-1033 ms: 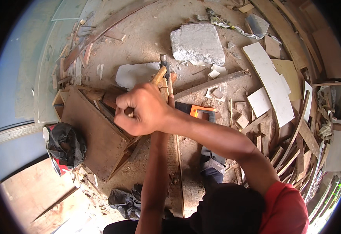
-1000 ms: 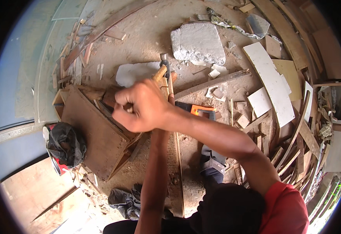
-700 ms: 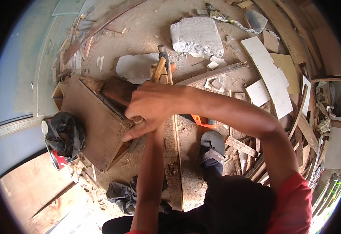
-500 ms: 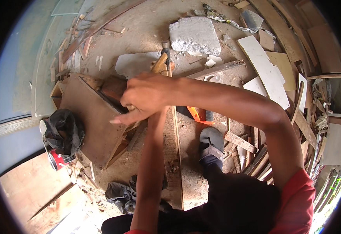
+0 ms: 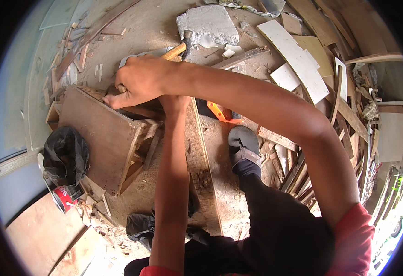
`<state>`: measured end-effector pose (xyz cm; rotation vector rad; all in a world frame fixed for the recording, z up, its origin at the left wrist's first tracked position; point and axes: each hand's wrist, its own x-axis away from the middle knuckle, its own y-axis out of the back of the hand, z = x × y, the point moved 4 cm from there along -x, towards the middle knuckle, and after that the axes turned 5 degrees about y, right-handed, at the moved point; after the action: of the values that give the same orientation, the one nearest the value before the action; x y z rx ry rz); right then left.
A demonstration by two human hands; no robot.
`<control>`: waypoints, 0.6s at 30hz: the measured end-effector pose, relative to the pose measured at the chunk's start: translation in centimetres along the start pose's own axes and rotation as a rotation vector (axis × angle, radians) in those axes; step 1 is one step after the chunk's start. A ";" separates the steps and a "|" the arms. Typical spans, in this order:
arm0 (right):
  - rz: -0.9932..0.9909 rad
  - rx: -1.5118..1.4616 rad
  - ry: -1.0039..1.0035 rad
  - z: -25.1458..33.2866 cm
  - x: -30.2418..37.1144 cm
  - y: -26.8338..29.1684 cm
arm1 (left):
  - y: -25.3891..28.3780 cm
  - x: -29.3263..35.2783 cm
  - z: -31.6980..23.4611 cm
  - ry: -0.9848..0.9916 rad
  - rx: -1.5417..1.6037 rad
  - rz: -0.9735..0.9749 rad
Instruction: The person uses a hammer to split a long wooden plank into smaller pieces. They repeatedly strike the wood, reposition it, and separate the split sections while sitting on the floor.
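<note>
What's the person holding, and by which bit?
The right hand holds a hammer by its wooden handle, near the butt end. Whether the left hand, mostly hidden, holds anything can't be told.

Slab beyond hammer, box left of plank, sandal right

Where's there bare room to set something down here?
The floor looks mostly bare left of the pale slab and hammer; a narrow bare strip lies between the long plank and the sandalled foot. It's crowded on the right, with wood scraps and white boards.
</note>
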<state>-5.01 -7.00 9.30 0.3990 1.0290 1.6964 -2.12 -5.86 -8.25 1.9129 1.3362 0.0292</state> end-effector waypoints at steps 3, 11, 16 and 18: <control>-0.081 -0.018 0.090 1.6 1.0 0.9 | 0.6 -0.1 -0.6 -0.119 -0.128 -0.057; -0.433 0.011 0.455 6.9 6.1 0.3 | 6.6 3.5 -7.2 0.175 0.322 -0.067; -0.389 -0.070 0.420 9.5 5.4 2.1 | 8.8 4.4 -7.6 0.274 0.393 -0.083; -0.392 -0.077 0.416 9.9 5.3 2.4 | 9.4 4.4 -7.8 0.291 0.423 -0.080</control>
<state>-1.65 1.93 15.68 -0.2096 1.2411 1.4812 3.84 0.96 1.06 2.2677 1.7202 -0.0179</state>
